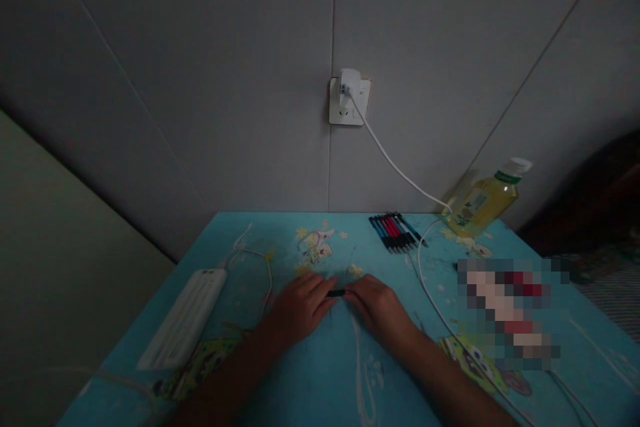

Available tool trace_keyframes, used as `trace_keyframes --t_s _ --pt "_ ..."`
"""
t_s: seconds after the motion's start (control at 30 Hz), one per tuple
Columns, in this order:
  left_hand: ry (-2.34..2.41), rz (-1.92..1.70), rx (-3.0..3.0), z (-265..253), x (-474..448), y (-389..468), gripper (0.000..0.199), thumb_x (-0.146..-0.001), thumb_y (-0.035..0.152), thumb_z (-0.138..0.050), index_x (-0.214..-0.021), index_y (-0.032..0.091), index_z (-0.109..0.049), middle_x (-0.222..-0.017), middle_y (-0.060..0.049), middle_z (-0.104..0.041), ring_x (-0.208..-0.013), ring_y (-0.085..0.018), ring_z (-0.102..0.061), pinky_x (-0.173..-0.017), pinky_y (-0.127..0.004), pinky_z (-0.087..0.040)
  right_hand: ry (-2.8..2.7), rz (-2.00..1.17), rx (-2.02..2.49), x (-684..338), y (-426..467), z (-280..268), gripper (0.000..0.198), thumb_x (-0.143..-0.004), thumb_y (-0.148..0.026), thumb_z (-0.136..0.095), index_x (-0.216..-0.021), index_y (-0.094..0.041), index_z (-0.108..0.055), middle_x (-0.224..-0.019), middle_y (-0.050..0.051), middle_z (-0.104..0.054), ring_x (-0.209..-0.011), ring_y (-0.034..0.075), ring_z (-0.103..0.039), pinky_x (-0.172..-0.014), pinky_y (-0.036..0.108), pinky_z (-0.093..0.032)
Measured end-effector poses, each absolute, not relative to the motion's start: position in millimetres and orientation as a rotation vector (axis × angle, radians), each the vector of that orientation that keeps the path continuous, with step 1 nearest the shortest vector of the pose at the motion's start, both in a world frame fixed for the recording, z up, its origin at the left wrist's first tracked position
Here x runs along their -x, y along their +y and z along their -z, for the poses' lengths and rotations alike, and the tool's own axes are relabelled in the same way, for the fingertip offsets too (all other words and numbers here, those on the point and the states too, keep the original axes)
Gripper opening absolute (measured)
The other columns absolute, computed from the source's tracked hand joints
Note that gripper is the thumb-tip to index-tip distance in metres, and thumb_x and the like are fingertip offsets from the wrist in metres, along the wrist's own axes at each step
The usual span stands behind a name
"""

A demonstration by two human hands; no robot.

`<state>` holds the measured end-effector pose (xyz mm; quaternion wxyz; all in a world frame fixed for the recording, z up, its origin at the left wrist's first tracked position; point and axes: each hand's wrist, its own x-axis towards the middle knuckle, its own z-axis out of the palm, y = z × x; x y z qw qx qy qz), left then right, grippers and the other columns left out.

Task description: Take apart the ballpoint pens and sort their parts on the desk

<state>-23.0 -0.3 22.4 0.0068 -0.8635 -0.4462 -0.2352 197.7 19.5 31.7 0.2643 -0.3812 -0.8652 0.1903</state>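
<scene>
I've a dark slim piece [336,293] over the table [310,380], long axis L–R, btwn L hand [304,300] & R hand [377,303]; fingertips pinch an end each, neither nearer. Pens [393,232] lie beyond, to R.

A room in a home, by the look of it.
The light-blue tabletop [315,387] bears cartoon prints [320,251]. Reading it as a clock with twelve at the grey panelled wall [225,80], a household socket [336,116] with a white charger [349,79] sits above twelve, pens [393,232] lie near one, a bottle of yellow liquid [486,207] stands at two, what looks like striped cloth [613,297] shows beyond three, and a white power strip [185,317] lies at nine.
</scene>
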Motion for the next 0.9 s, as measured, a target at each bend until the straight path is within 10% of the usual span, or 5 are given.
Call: trace_keyframes --t_s 0.37,0.9 --pt "-2.029 0.410 1.760 -19 119 14 0.039 -0.094 0.028 -0.045 -0.127 0.010 -0.056 -0.134 -0.024 -0.051 -0.128 -0.038 -0.042 -0.105 -0.062 -0.027 -2.223 -0.395 1.208 -211 35 -14 0.030 -0.099 -0.035 -0.043 -0.106 -0.019 -0.068 -0.097 0.009 -0.070 -0.086 0.022 -0.066 -0.081 0.035 -0.050" --pt "-2.182 0.127 1.833 -6 195 -5 0.040 -0.094 0.021 -0.043 -0.131 0.010 -0.051 -0.129 -0.019 -0.056 -0.123 -0.030 -0.050 -0.104 -0.048 -0.035 -2.190 -0.351 1.181 -206 28 -16 0.027 -0.098 -0.032 -0.046 -0.109 -0.020 -0.068 -0.101 0.008 -0.071 -0.091 0.022 -0.065 -0.086 0.034 -0.049"
